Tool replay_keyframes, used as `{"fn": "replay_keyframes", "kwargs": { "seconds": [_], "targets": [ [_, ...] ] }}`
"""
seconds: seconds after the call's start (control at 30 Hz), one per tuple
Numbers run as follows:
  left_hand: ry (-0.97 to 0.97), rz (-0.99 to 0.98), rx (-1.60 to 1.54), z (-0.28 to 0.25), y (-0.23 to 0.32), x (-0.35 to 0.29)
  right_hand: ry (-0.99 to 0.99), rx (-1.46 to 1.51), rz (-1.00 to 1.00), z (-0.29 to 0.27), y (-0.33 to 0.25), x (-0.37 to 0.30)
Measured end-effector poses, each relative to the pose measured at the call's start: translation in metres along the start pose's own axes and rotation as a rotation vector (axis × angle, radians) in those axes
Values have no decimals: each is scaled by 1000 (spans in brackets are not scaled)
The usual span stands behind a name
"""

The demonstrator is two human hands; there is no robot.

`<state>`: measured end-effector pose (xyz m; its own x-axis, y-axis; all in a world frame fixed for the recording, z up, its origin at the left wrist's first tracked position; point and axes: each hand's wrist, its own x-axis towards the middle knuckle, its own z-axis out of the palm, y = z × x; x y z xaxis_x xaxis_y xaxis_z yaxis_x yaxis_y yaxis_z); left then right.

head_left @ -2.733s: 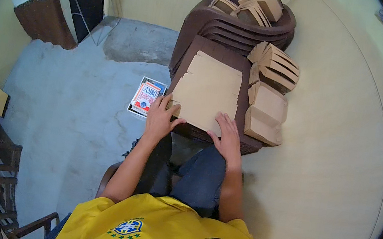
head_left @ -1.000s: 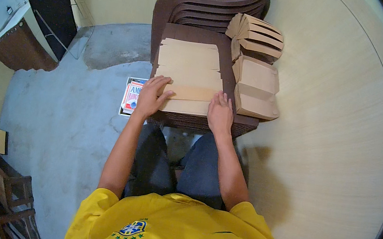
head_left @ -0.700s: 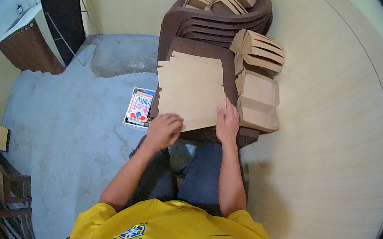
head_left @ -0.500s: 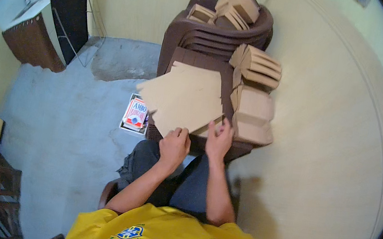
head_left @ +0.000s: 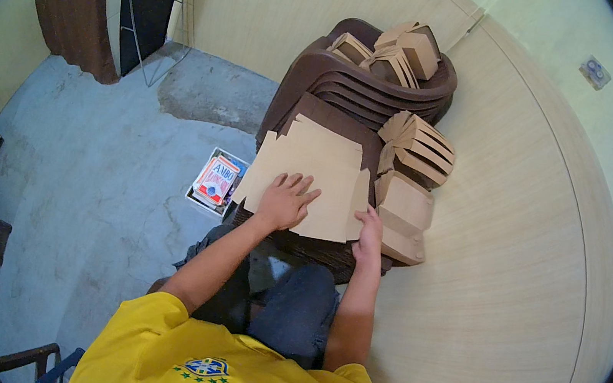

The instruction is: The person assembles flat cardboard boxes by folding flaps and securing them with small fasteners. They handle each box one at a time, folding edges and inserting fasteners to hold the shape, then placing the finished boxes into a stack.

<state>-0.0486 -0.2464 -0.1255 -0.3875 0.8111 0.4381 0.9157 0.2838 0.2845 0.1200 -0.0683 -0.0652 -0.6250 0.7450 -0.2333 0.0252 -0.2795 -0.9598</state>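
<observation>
A flat, cut sheet of brown cardboard point(head_left: 327, 155) with notched edges lies on the seat of a stack of brown plastic chairs point(head_left: 324, 112) in front of me. My left hand point(head_left: 286, 201) rests on the sheet's near left part, palm down with its fingers spread. At the near right edge, my right hand point(head_left: 369, 235) pinches a narrow side flap point(head_left: 359, 202) of the sheet. The thumb is up, and the other fingers are partly hidden. The flap's crease runs along that side.
Folded cardboard boxes point(head_left: 404, 204) and fanned cardboard pieces point(head_left: 420, 152) stand along the seat's right side. More folded cardboard point(head_left: 410, 54) sits on the chair backs. A white crate of packets point(head_left: 213, 179) is on the floor at left. A wooden wall point(head_left: 501, 240) rises at right.
The sheet has turned and now lies flatter on the seat. My left hand has moved from its near edge onto its surface and spread open. My right hand has shifted to the side flap.
</observation>
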Motion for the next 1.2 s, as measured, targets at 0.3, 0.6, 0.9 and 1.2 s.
{"fn": "replay_keyframes", "kwargs": {
  "seconds": [0.3,0.6,0.9,1.2],
  "targets": [
    [-36,-119,53,6,19,18,-307,391,-26,27,36,6],
    [-42,-506,-1352,-13,-94,25,-341,-1120,-456,99,68,-8],
    [-194,-174,-27,2,-59,37,-260,-1508,-577,105,60,-35],
    [-188,-116,-12,5,-62,33,-296,-1672,-349,103,46,-25]
  ]
}}
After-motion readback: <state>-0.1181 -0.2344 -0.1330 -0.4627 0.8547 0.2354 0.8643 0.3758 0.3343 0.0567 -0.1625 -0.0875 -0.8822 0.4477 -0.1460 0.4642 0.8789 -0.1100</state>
